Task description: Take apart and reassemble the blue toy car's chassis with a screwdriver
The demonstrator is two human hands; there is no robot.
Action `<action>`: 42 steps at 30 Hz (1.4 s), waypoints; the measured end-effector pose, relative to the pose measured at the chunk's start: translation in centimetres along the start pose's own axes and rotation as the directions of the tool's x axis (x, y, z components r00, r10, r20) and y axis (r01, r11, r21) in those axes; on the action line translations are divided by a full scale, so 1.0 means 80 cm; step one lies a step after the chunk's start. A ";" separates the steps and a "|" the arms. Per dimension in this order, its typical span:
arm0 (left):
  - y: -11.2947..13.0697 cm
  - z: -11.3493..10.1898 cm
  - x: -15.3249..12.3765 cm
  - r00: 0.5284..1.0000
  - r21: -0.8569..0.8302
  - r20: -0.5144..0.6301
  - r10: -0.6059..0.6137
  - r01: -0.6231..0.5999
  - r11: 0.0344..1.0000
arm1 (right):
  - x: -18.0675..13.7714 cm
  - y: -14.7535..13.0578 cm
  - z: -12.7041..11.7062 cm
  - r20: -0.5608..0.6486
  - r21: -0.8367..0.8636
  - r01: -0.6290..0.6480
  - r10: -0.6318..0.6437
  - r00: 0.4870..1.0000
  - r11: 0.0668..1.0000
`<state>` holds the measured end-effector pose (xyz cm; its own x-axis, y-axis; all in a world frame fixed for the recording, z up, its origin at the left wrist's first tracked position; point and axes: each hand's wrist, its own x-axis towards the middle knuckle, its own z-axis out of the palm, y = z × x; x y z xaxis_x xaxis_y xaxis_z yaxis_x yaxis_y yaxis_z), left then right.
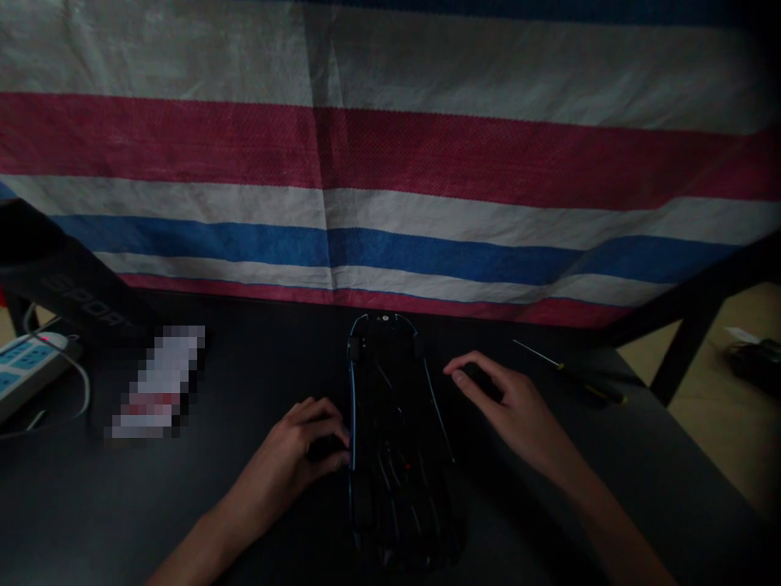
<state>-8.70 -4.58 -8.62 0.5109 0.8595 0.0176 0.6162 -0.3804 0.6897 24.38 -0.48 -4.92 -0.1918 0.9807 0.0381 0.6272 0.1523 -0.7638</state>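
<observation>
A dark toy car (390, 407) with blue edging lies upside down on the black table, its underside and wheels facing up. A small red spot shows on that underside. My left hand (314, 439) is at the car's left side, its curved fingertips and thumb against the blue edge. To the right of the car and apart from it, my right hand (494, 391) has thumb and forefinger brought together at the tips. Whatever may sit between those tips is too small and dark to make out. A screwdriver (589, 384) with a black and yellow handle lies right of my right hand.
On the left stand a white power strip (33, 366) with a cable and a dark object marked "SPORT" (91, 293). A blurred-out pale item (167, 374) lies beside them. A striped tarp (390, 155) hangs behind the table (244, 350); a dark frame bar (689, 285) rises at right.
</observation>
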 end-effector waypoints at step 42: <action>0.035 -0.005 0.043 0.930 -0.759 -0.153 -0.335 0.107 0.642 | -0.007 0.001 -0.006 -0.023 0.036 0.028 -0.027 0.999 0.999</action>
<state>-5.43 -2.56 -6.36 0.1773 0.9787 -0.1039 -0.0048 0.1064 0.9943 24.89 -0.95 -4.69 -0.1912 0.9788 0.0737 0.5940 0.1751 -0.7852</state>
